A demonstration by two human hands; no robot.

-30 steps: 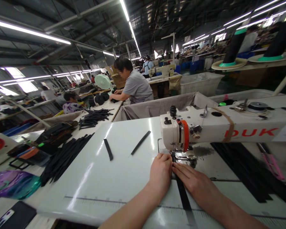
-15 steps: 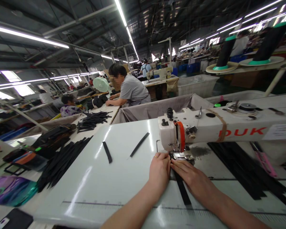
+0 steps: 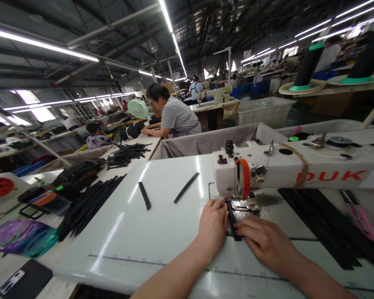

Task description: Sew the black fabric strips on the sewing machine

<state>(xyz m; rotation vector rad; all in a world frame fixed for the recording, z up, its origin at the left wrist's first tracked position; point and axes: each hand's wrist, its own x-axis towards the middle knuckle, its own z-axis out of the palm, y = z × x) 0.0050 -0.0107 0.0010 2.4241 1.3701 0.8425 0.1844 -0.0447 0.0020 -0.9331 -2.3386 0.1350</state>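
Note:
A short black fabric strip (image 3: 233,222) lies lengthwise under the head of a white sewing machine (image 3: 268,166), its far end close to the metal presser foot (image 3: 240,206). My left hand (image 3: 214,226) is curled closed along the strip's left side, with its fingertips by the needle area. From the right, my right hand (image 3: 264,236) has its fingers pressed together at the strip's near part; its thumb is hidden. Two more black strips, one on the left (image 3: 144,195) and one on the right (image 3: 186,187), rest apart on the pale tabletop (image 3: 127,236).
Piles of black strips lie at left (image 3: 90,203) and under the machine arm (image 3: 321,228). Pink-handled scissors (image 3: 361,216) rest at right. A phone (image 3: 25,280) and a purple-teal pouch (image 3: 25,238) lie at lower left. A co-worker (image 3: 177,112) leans over a table beyond a cloth-lined bin (image 3: 205,143).
The strip has moved away from me under the machine, so less of it extends toward me. My right hand has drawn back from the presser foot. The view has shifted slightly.

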